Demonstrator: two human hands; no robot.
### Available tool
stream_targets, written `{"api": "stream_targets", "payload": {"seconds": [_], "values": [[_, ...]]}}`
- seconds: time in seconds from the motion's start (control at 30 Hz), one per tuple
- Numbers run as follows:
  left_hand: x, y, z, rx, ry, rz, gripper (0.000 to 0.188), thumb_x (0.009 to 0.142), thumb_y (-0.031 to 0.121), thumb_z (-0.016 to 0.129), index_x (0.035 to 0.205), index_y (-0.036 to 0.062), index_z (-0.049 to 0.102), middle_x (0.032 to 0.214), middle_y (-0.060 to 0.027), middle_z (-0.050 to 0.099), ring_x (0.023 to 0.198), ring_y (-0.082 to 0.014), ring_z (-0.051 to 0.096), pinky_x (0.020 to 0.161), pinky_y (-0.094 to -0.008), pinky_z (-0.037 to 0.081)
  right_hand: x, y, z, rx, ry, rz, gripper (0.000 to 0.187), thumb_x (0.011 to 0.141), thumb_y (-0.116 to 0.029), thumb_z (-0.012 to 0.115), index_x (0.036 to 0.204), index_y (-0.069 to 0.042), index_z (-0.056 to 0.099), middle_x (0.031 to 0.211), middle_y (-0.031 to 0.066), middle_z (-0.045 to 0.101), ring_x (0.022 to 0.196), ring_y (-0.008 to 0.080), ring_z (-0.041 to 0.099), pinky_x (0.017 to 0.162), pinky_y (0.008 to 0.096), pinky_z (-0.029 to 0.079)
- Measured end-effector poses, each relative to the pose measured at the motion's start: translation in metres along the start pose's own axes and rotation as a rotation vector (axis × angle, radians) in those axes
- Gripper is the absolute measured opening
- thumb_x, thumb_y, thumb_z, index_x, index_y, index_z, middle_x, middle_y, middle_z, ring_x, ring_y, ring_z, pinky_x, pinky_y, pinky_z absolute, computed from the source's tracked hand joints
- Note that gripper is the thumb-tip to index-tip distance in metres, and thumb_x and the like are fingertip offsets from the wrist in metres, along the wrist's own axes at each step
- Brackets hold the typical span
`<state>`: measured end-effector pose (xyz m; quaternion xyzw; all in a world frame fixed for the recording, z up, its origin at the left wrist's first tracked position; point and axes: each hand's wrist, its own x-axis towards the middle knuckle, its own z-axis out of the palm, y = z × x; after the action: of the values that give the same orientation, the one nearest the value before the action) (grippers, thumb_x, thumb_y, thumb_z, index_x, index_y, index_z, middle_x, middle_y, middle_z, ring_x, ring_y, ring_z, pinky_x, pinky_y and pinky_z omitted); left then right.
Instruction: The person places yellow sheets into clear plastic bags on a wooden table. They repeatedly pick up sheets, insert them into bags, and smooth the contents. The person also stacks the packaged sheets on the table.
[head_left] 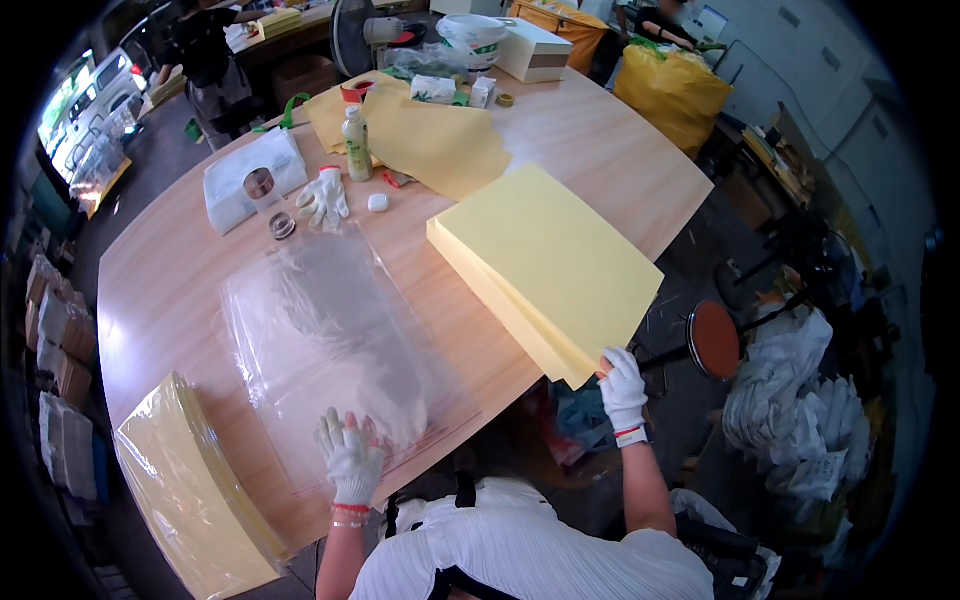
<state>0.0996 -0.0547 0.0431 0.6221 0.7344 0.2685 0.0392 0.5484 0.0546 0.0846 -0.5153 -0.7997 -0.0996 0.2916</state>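
Note:
My left hand [352, 462], in a white knit glove with bare fingertips, lies with fingers spread on the near edge of a pile of clear plastic bags [330, 310]. Out to the right, my right hand [624, 392], gloved the same way, has its fingers curled at the near corner of a thick stack of pale yellow paper [550, 265]. How many sheets it pinches is hidden. The stack's lower sheets fan out slightly on its left side. At the near left lies a pile of yellow paper packed in clear plastic [195, 490], overhanging the table edge.
On the wooden table [160, 280] stand a bottle [357, 145], a spare glove [324, 198], tape rolls and brown sheets [440, 150]. A fan [352, 38] and white tub [473, 38] are behind. A round stool [714, 340] and white bags [795, 400] sit right. Two people work farther back.

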Motion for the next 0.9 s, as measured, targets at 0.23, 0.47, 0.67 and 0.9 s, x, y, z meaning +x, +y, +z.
{"api": "stream_targets", "payload": {"seconds": [0.23, 0.47, 0.67, 0.9], "values": [[-0.009, 0.047, -0.027, -0.486, -0.251, -0.122, 0.037, 0.070, 0.002, 0.056, 0.107, -0.0006, 0.054, 0.112, -0.0215, 0.056, 0.101, -0.0360, 0.055, 0.084, -0.0395, 0.046, 0.017, 0.029, -0.028, -0.077, -0.169, -0.159, 0.045, 0.062, -0.010, 0.069, 0.104, -0.003, 0.057, 0.111, 0.0105, 0.057, 0.104, 0.0324, 0.053, 0.087, 0.0434, 0.045], [0.023, 0.131, -0.019, -0.620, -0.404, 0.144, 0.026, 0.079, 0.011, 0.056, 0.104, 0.0058, 0.057, 0.100, -0.0140, 0.061, 0.092, -0.0334, 0.059, 0.077, -0.0392, 0.048, 0.044, 0.064, -0.042, 0.065, -0.211, -0.220, 0.034, 0.062, -0.006, 0.067, 0.095, -0.003, 0.058, 0.103, 0.0095, 0.061, 0.096, 0.0309, 0.058, 0.079, 0.0399, 0.049], [0.026, 0.177, 0.000, -0.841, -0.573, 0.199, 0.024, 0.084, 0.012, 0.054, 0.106, 0.0063, 0.059, 0.093, -0.0126, 0.064, 0.084, -0.0273, 0.062, 0.073, -0.0354, 0.048, 0.087, 0.063, -0.067, 0.137, -0.199, -0.043, 0.023, 0.072, -0.006, 0.065, 0.094, -0.002, 0.059, 0.089, 0.0141, 0.061, 0.082, 0.0323, 0.060, 0.071, 0.0385, 0.048], [0.010, 0.186, 0.021, -0.851, -0.729, 0.077, 0.024, 0.085, 0.012, 0.052, 0.108, 0.0059, 0.058, 0.092, -0.0115, 0.063, 0.084, -0.0238, 0.062, 0.075, -0.0329, 0.047, 0.128, 0.076, -0.081, 0.174, -0.337, 0.187, 0.025, 0.076, -0.013, 0.063, 0.096, 0.001, 0.059, 0.079, 0.0172, 0.060, 0.071, 0.0322, 0.059, 0.062, 0.0371, 0.046]]}}
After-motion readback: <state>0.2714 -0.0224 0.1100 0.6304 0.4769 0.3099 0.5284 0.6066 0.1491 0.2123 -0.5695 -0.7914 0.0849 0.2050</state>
